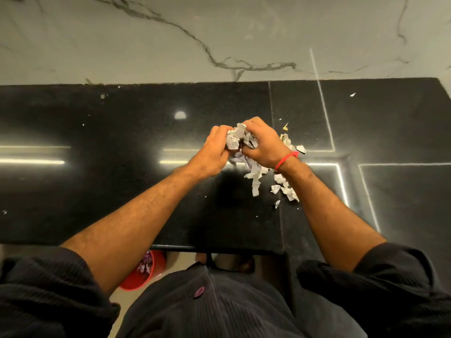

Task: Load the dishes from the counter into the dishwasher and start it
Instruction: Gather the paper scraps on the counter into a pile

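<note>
Both hands, left hand [213, 152] and right hand [264, 145], clutch crumpled paper wad [240, 140] above black counter [122, 132]. Loose scraps [284, 186] lie beside right wrist. I see 0 dishes, no dishwasher. I judge step as clearing litter; next: gather scraps, drop in red bin [146, 272] below counter edge.

My bench [122, 191] is polished black stone, with seams running through its right half. Torn white paper scraps [284, 187] lie scattered on it near the middle, and a few tiny white specks [352, 94] sit farther off.
</note>
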The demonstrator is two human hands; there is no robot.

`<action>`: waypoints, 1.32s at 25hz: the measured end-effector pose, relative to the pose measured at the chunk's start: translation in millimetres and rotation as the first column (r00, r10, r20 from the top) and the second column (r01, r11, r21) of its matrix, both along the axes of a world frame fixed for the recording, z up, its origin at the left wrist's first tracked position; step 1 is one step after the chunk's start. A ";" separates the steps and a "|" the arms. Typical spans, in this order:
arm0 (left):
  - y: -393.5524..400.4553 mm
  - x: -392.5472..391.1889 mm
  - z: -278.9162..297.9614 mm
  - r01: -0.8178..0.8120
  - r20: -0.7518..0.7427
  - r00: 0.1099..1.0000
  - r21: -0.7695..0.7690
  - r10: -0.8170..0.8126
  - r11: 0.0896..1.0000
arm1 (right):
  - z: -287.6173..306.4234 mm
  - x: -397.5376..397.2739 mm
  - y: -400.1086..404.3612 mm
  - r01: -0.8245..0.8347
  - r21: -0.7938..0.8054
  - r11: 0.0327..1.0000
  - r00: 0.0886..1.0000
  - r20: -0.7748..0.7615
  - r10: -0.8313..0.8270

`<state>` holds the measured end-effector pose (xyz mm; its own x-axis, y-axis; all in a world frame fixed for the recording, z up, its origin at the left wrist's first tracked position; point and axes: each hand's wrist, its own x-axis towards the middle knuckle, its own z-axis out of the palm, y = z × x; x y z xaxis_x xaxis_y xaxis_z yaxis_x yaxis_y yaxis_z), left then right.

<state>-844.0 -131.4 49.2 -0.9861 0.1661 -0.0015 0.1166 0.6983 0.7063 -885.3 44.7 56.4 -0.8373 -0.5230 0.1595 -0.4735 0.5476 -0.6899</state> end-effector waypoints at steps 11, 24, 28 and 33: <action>-84.2 34.3 35.7 -0.173 -0.053 0.983 0.041 0.175 0.984 | 48.0 25.0 -100.2 -0.043 -0.003 0.999 0.998 0.042 0.043; -288.9 210.8 41.6 -0.385 0.148 0.912 -0.005 0.381 0.923 | 43.6 174.4 -316.2 -0.179 -0.027 0.983 0.958 0.224 0.181; -338.1 272.1 32.9 -0.476 0.199 0.860 -0.019 0.469 0.879 | 27.5 224.4 -374.7 -0.245 -0.081 0.966 0.923 0.286 0.258; -383.1 326.9 20.9 -0.598 0.275 0.779 0.052 0.564 0.800 | 17.0 264.7 -430.2 -0.335 -0.130 0.933 0.860 0.363 0.359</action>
<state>-517.1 -514.5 70.1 -0.8669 -0.4231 -0.2636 -0.4611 0.4794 0.7467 -620.7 -385.5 73.4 -0.6062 -0.7904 -0.0883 -0.3250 0.3475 -0.8795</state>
